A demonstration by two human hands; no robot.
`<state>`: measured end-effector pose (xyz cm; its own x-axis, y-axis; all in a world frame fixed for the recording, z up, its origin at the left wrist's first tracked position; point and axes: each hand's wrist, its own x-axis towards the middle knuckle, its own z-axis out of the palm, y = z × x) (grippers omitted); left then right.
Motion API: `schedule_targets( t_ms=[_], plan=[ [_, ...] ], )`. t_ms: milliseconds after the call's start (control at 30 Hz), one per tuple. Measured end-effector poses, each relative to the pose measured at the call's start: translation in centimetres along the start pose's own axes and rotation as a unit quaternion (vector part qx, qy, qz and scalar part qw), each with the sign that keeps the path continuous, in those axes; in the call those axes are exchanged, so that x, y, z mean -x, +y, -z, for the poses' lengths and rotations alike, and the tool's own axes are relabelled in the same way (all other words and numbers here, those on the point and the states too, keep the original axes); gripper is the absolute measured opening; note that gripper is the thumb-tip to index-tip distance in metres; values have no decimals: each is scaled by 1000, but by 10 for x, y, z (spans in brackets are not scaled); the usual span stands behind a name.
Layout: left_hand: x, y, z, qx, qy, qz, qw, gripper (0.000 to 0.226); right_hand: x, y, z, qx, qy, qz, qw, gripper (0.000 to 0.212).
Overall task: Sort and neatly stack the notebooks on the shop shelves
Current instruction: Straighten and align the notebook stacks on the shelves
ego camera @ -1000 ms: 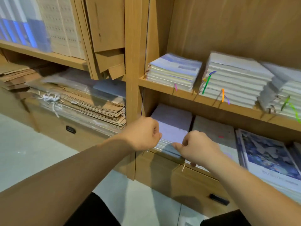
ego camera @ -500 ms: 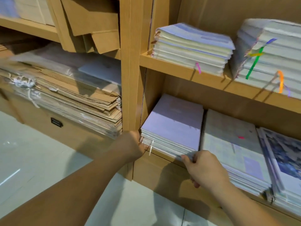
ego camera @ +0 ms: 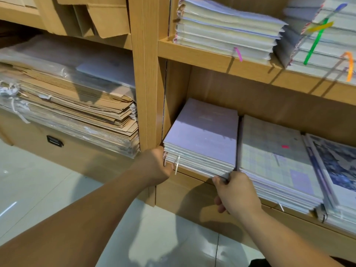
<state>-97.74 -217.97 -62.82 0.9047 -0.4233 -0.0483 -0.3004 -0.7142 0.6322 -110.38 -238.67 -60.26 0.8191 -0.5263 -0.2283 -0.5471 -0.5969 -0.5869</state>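
**Desk:** Head view, shop shelving. What do we have?

**Photographer:** A person squares up the lilac notebook stack (ego camera: 204, 135) at the left end of the lower shelf (ego camera: 196, 176), its near edge jutting a little past the shelf's front edge. The left hand (ego camera: 156, 166) is curled round the stack's front-left corner, hard against the upright post (ego camera: 148, 93). Its fingertips are hidden in that gap. The right hand (ego camera: 237, 191) pinches the lowest books at the front-right corner, thumb on the edge and fingers tucked below.

**Desk:** Where is the risk?

**Photographer:** Most likely in that low grip. With only the bottom books held, a pull or lift could let the upper ones slide back or fan out, and the pile would lose its line. The covers look glossy, which would make that easier.

**Desk:** Anything else?

**Photographer:** The grid-cover stack (ego camera: 269, 151) sits just beside it on the right, touching or nearly so. A sideways shove could drag its top books askew. The white ribbon (ego camera: 176, 164) hanging over the front edge could snag under the left hand. The left fingers may also get pinched against the post.
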Motion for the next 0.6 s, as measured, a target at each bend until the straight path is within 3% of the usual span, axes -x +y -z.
schedule_targets(
  t_ms=[433, 600],
  plan=[
    [5, -13, -11, 45, 9, 10, 999, 10, -13, 0, -17, 48, 90, 9, 995, 33],
    [6, -15, -7, 56, -1, 25, 998, 21, -8, -2, -17, 60, 110, 25, 992, 34]
  ],
)
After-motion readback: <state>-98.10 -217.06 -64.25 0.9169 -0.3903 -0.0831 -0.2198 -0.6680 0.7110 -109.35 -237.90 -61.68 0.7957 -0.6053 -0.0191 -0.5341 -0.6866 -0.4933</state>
